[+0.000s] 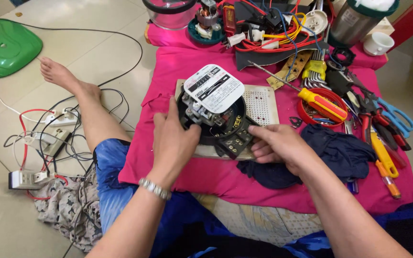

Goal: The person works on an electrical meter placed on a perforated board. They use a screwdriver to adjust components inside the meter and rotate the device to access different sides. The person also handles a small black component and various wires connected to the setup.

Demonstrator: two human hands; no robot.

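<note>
Electric meter (214, 107) sits between your fingers on the pink-covered desk (178, 67): left hand (173, 138) wraps its black rim, right hand (277, 143) pinches the terminal block (235, 143). It seems rigid, fairly heavy; hold the base, not the faceplate.

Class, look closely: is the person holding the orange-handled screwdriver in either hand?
No: the screwdriver lies on the red dish, apart from both hands.

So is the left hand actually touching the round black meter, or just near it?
Touching. The head view shows the left hand pressed against the left rim of the black meter, fingers overlapping its edge with no gap visible.
</note>
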